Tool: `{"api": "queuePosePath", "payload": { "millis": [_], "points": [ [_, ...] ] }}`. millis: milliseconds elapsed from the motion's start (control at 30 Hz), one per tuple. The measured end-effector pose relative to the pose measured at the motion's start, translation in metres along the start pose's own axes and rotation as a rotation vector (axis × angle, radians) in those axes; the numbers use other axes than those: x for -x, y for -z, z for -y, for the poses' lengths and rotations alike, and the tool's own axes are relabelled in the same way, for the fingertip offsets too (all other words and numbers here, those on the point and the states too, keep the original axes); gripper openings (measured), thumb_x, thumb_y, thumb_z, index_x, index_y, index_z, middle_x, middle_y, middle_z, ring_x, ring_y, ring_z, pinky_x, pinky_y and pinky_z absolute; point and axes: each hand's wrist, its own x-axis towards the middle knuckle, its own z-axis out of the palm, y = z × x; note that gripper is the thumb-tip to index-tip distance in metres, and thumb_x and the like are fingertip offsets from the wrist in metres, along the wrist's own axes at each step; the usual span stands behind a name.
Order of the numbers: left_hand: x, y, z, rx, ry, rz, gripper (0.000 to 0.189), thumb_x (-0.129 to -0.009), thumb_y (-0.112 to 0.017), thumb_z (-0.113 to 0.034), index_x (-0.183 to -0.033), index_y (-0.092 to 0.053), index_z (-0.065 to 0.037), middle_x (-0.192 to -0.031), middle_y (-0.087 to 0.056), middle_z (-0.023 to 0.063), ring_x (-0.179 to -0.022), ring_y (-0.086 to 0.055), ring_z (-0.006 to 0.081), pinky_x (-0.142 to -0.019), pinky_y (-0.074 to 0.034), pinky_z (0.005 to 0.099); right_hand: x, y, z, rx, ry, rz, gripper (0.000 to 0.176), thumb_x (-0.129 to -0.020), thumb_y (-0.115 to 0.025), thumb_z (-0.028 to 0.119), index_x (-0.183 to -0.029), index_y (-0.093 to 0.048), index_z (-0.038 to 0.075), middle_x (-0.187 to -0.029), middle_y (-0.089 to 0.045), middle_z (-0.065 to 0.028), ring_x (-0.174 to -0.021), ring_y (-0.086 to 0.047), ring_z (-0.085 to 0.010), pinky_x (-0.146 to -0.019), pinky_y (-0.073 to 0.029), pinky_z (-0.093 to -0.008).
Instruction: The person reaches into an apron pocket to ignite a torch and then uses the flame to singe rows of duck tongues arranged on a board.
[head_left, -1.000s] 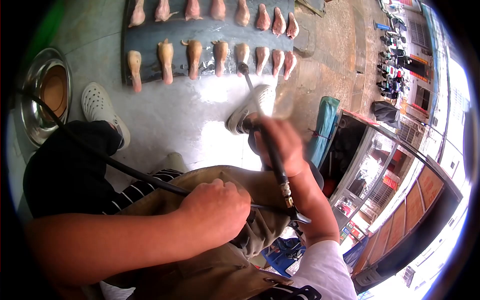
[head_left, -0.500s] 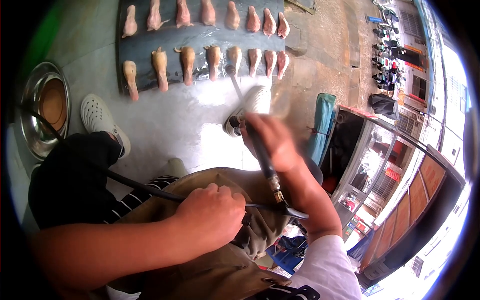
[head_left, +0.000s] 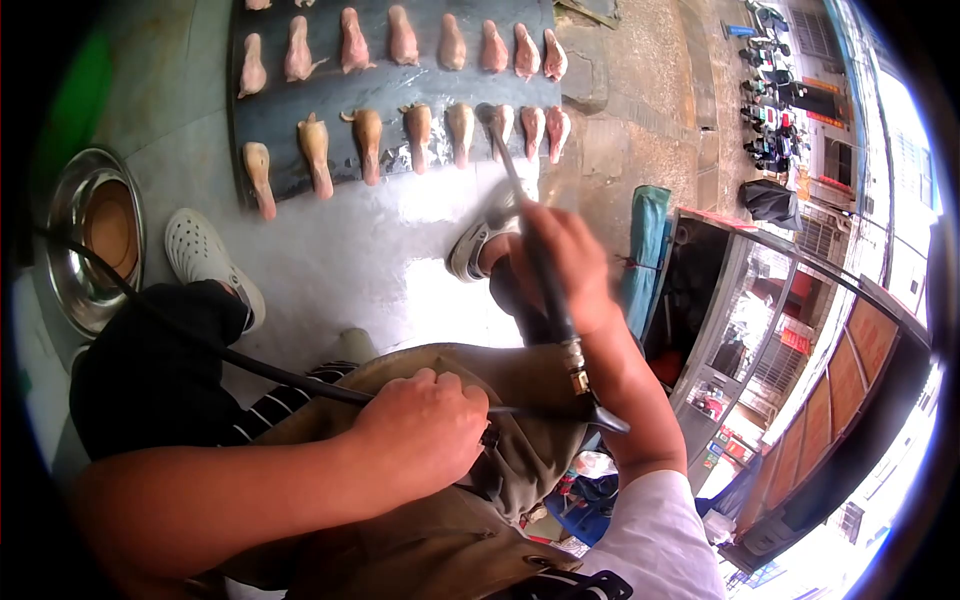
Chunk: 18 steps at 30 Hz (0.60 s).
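Observation:
My right hand (head_left: 565,265) is wrapped round the black handle of a gas torch (head_left: 547,285), a little blurred. Its thin metal tube reaches away to a nozzle (head_left: 487,115) over the front row of poultry legs (head_left: 418,138), near the third from the right. No flame can be made out. My left hand (head_left: 425,425) is closed round the black hose (head_left: 290,378) in front of my apron. Several legs in the front row look tan or browned, while those in the row behind (head_left: 403,38) are pinker.
The legs lie on a dark metal sheet (head_left: 290,100) on the floor. A steel basin (head_left: 70,290) with a brown round inside stands at left. My shoes (head_left: 205,250) flank the sheet's near side. A rolled teal cloth (head_left: 648,235) and a glass-fronted cabinet (head_left: 735,320) are at right.
My right hand and the torch have moved right, the nozzle passing from one front-row leg to about the neighbouring one. The view has shifted slightly; my left hand keeps its hold on the hose.

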Motion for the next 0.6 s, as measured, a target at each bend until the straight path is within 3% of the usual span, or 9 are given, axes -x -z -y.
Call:
{"api": "queuePosePath", "payload": {
  "millis": [100,267,367,500,600],
  "points": [
    [-0.005,0.002,0.0,0.006,0.014,0.027,0.025,-0.081,-0.07,-0.024,-0.087,-0.065,0.0,-0.084,-0.066,0.0161,-0.081,-0.066,0.0299,-0.069,-0.056,0.0388,-0.008,0.011,-0.005,-0.015,-0.034,0.016,0.037,-0.081,-0.073,0.0,-0.115,-0.061,-0.008,-0.09,-0.064,-0.019,-0.073,-0.065,-0.032,-0.064,-0.055,-0.0384],
    [-0.017,0.004,0.001,0.059,0.051,0.068,0.027,-0.08,-0.072,-0.024,-0.089,-0.065,0.001,-0.089,-0.066,0.0175,-0.086,-0.065,0.0322,-0.073,-0.056,0.0413,-0.012,0.018,-0.007,-0.001,-0.09,0.199,0.029,-0.087,-0.066,0.01,-0.114,-0.06,-0.001,-0.087,-0.062,-0.0137,-0.075,-0.065,-0.0303,-0.062,-0.055,-0.0407],
    [-0.021,0.003,0.003,0.051,0.057,0.098,0.028,-0.08,-0.073,-0.024,-0.089,-0.065,0.001,-0.09,-0.066,0.018,-0.087,-0.065,0.0338,-0.074,-0.056,0.0422,-0.004,0.019,-0.008,-0.035,-0.138,0.299,0.043,-0.085,-0.073,0.011,-0.124,-0.059,0.001,-0.093,-0.062,-0.0159,-0.074,-0.065,-0.0306,-0.063,-0.053,-0.0382],
    [-0.027,0.005,0.003,0.047,0.056,0.12,0.029,-0.08,-0.074,-0.024,-0.089,-0.064,0.001,-0.09,-0.066,0.0186,-0.089,-0.065,0.0349,-0.077,-0.056,0.042,0.001,0.015,-0.013,-0.011,-0.125,0.24,0.027,-0.088,-0.066,0.013,-0.112,-0.06,0.004,-0.083,-0.056,-0.0106,-0.075,-0.062,-0.0288,-0.063,-0.053,-0.0398],
    [-0.031,0.002,0.004,0.055,0.052,0.121,0.03,-0.079,-0.075,-0.024,-0.089,-0.064,0.001,-0.09,-0.065,0.0188,-0.089,-0.065,0.0354,-0.078,-0.056,0.0424,0.004,0.015,-0.017,0.007,-0.112,0.225,0.029,-0.088,-0.066,0.013,-0.114,-0.059,0.003,-0.083,-0.055,-0.0107,-0.077,-0.062,-0.0297,-0.066,-0.053,-0.0399]
  ]
}}
